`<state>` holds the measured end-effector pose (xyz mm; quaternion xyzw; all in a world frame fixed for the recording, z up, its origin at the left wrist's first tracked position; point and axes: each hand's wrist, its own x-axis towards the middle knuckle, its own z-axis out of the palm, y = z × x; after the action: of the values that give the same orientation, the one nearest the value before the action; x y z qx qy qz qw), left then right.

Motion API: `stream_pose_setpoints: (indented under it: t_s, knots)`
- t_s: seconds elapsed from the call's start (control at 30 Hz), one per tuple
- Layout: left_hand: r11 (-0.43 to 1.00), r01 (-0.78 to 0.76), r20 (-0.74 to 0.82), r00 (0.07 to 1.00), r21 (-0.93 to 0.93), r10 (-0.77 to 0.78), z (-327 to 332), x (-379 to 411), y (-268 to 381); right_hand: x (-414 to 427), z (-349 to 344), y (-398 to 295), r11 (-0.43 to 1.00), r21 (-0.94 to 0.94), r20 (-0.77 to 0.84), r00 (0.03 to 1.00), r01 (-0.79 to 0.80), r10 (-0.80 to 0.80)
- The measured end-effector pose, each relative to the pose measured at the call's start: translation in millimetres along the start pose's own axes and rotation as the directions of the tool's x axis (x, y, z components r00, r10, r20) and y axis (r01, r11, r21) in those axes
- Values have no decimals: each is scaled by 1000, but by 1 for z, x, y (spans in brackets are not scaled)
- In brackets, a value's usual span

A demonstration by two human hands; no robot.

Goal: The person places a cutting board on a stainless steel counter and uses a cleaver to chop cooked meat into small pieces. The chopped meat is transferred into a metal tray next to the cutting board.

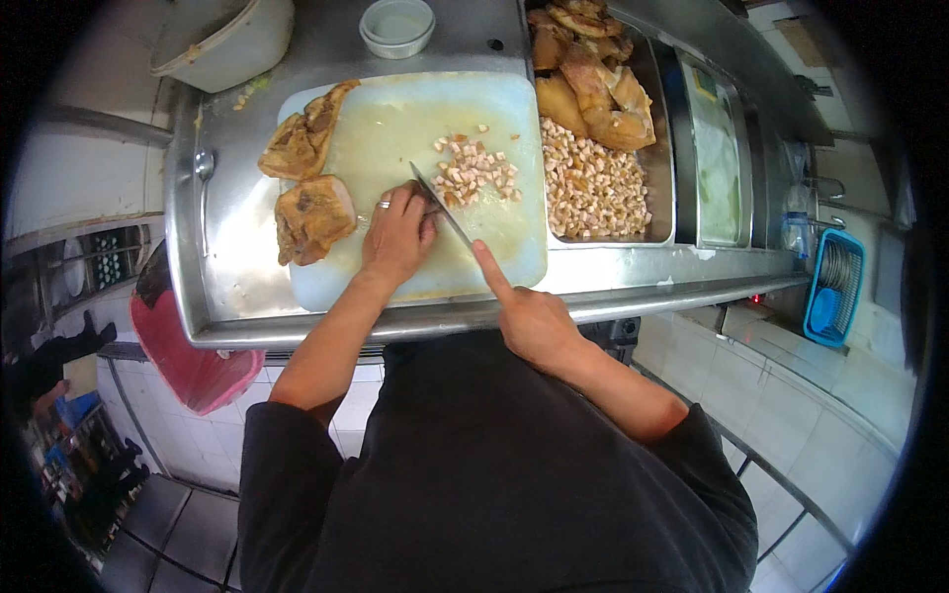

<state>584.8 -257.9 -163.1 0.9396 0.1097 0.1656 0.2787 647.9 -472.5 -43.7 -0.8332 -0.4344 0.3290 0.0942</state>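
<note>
In my right hand (pixel 537 322) is a kitchen knife (pixel 452 216), its index finger stretched along the top of the blade. The blade slants up and left across a pale plastic cutting board (pixel 393 111). My left hand (pixel 400 233), with a ring on one finger, presses down beside the blade with curled fingers. A small piece of meat seems pinned under those fingertips, mostly hidden. Just right of the blade lies a loose pile of diced meat (pixel 474 170). Two larger browned meat pieces, an upper one (pixel 304 137) and a lower one (pixel 315 219), rest along the board's left edge.
A steel pan (pixel 673 193) at right holds diced meat (pixel 597 181) and large cooked pieces (pixel 593 96). White ramekins (pixel 397 30), a plastic tub (pixel 230 44) and a spoon (pixel 204 167) stand around the board. Below the counter's left corner is a pink bin (pixel 193 356).
</note>
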Motion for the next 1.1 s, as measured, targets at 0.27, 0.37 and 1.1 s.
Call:
stream_pose_setpoints:
  t_s: [0.27,0.37,1.1]
  knots:
    - [1000,7,3,1000,-23,-7,4,-3,-5,55,8,5,998,-3,-102,992,70,-70]
    - [1000,19,-26,999,-12,-20,-3,-5,1,51,-11,9,999,-1,-44,998,46,-46]
    - [998,60,-111,992,1,-59,-7,-22,5,21,-23,11,998,22,24,998,59,-60]
